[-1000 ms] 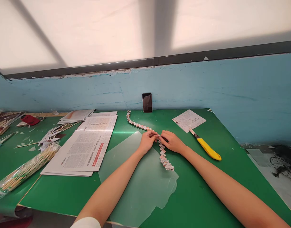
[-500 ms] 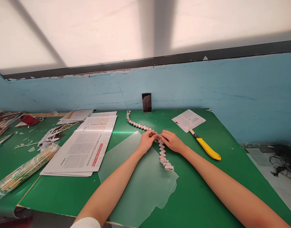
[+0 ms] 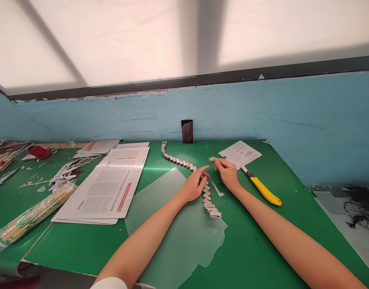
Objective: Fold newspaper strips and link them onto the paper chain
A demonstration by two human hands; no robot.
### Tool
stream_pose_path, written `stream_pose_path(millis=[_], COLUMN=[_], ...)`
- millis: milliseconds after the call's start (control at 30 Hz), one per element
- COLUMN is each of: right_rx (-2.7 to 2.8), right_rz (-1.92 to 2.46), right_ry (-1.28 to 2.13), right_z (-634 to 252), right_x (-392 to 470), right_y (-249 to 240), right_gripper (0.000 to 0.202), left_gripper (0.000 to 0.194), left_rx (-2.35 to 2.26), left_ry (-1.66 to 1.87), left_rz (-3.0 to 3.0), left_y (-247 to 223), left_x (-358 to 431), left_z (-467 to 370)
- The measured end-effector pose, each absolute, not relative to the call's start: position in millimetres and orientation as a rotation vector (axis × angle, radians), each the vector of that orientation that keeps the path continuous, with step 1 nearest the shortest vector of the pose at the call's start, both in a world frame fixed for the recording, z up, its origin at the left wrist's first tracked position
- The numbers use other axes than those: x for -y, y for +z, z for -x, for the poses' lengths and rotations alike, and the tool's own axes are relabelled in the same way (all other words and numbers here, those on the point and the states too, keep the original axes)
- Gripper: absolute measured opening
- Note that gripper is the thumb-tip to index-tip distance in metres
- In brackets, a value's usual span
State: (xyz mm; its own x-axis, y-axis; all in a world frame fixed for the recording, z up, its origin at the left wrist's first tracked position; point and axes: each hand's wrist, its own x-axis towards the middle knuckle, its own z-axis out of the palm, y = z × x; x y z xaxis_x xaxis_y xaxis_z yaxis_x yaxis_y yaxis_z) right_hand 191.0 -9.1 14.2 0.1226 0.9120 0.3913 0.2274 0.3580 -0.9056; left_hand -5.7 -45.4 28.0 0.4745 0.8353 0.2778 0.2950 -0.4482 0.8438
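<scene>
A zigzag chain of folded paper point(image 3: 208, 200) winds across the green table. Over its middle lies my left hand point(image 3: 194, 186), index finger stretched out and fingers apart, hiding part of the chain; whether it touches the paper I cannot tell. Off to the right, my right hand point(image 3: 228, 173) pinches a small folded paper piece point(image 3: 211, 159) between thumb and fingertips, apart from the chain. A thin pale strip point(image 3: 217, 188) rests between the two hands. Beneath the chain and my left forearm is a translucent sheet point(image 3: 175, 241) with a ragged edge.
Newspapers point(image 3: 103, 192) are stacked on the left, beside wooden sticks in plastic point(image 3: 37, 214) and paper scraps point(image 3: 62, 174). A phone point(image 3: 187, 131) leans against the blue wall. On the right lie a yellow utility knife point(image 3: 265, 190) and printed paper squares point(image 3: 240, 152).
My hands, together at the chain before, have parted. The right one has moved right and slightly up with the small folded piece; the left one has loosened its pinch and spread its fingers.
</scene>
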Motion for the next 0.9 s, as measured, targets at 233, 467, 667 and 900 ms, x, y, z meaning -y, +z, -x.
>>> stream_pose_path(millis=[233, 467, 667, 900], right_rx=[1.364, 1.355, 1.352, 1.345], right_rz=[1.219, 1.237, 1.208, 1.215], right_ry=[0.73, 0.753, 0.791, 0.829], right_z=[-192, -191, -191, -192], right_x=[8, 8, 7, 4], right_y=[15, 14, 13, 9], right_gripper=[0.043, 0.045, 0.041, 0.042], left_gripper=[0.035, 0.03, 0.03, 0.035], left_rx=[-0.675, -0.796, -1.076, -1.076], left_ry=[0.747, 0.633, 0.846, 1.074], left_rz=[-2.315, -2.43, -1.974, -1.423], left_y=[32, 23, 19, 17], left_x=[52, 48, 38, 25], left_z=[4, 0, 1, 8])
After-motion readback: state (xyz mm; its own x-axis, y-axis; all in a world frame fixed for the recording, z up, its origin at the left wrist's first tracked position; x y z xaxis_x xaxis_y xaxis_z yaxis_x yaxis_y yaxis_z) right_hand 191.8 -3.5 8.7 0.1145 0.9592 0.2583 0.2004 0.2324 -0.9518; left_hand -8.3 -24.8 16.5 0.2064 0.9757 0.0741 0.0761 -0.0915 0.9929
